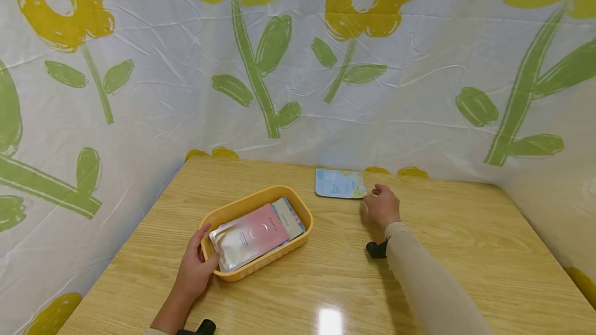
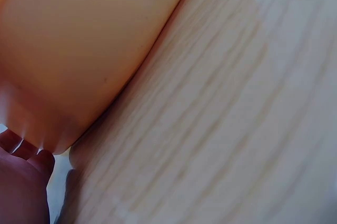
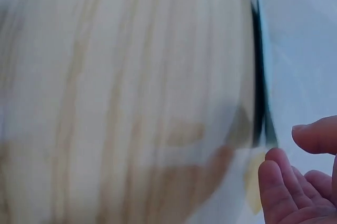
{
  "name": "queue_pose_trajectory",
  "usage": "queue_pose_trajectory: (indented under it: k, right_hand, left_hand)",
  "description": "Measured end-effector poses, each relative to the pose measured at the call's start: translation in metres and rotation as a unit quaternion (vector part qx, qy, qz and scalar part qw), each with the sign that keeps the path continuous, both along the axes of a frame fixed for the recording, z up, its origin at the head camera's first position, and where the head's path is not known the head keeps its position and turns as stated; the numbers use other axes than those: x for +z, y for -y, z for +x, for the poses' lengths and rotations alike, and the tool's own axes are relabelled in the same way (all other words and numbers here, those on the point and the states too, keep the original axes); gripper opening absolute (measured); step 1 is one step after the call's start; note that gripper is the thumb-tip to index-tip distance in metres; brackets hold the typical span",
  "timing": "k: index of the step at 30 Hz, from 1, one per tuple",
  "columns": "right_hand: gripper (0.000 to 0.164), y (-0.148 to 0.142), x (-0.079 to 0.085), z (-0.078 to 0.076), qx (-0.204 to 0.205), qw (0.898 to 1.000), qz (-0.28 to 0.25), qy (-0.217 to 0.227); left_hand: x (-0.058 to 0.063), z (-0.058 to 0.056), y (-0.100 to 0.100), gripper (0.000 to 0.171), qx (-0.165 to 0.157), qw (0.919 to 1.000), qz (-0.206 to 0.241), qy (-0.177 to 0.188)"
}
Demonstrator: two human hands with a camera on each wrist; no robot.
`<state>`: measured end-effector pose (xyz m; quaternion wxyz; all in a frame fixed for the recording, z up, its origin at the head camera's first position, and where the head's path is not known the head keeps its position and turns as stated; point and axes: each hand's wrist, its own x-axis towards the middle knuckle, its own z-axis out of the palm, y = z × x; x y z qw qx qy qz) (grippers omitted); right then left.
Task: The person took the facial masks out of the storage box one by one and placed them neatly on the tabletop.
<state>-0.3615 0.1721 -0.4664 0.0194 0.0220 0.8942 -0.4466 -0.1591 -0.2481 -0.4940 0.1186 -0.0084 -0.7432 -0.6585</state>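
Observation:
A yellow plastic basket (image 1: 237, 274) stands left of the table's middle in the head view. Inside lies a pink and silver sheet mask packet (image 1: 253, 234) on top of other packets, one of them pale (image 1: 286, 216). My left hand (image 1: 197, 268) grips the basket's left end, thumb at the near rim; the left wrist view shows fingers against its outer wall (image 2: 89, 40). A light blue sheet mask packet (image 1: 339, 184) lies flat near the table's back edge. Beside its right end is my right hand (image 1: 383, 206), thumb and fingers apart in the right wrist view, apparently holding nothing.
The wood-grained table (image 1: 335, 268) meets a white cloth (image 1: 298, 81) with printed flowers at the back and sides. A black mount (image 1: 377, 249) sits at my right wrist, another (image 1: 202, 328) at the left.

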Motion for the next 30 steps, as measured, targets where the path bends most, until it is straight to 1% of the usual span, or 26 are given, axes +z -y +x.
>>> queue_pose_trajectory:
  k: [3,6,8,12,16,21,25,30]
  right_hand:
    - [0.064,0.002,0.004,0.002,0.001,1.0,-0.01,-0.012]
    - [0.062,0.009,0.011,0.006,0.016,0.999,-0.02,-0.029]
    - [0.06,0.016,0.017,0.011,0.034,0.998,-0.029,-0.041]
    - [0.056,0.034,0.031,0.021,0.089,0.992,-0.056,-0.063]
    - [0.052,0.054,0.043,0.031,0.145,0.981,-0.097,-0.083]
    - [0.051,0.079,0.053,0.044,0.216,0.96,-0.15,-0.093]
    - [0.054,0.095,0.057,0.055,0.257,0.947,-0.179,-0.073]
    - [0.054,0.109,0.053,0.06,0.288,0.939,-0.182,-0.052]
  left_hand:
    - [0.0,0.0,0.0,0.069,0.0,1.0,-0.001,0.0]
    - [0.001,0.001,0.0,0.069,0.0,1.0,-0.004,-0.001]
    - [0.001,0.001,0.0,0.069,0.001,1.0,-0.006,0.0]
    - [0.002,0.0,0.0,0.069,0.003,0.9999,-0.013,0.005]
    - [0.003,0.0,0.0,0.07,0.005,0.9998,-0.016,0.007]
    - [0.002,0.0,0.0,0.069,0.005,0.9999,-0.014,0.001]
    - [0.002,0.0,-0.001,0.069,0.005,0.9999,-0.016,0.001]
    - [0.003,0.001,-0.001,0.07,0.003,0.9999,-0.014,-0.001]
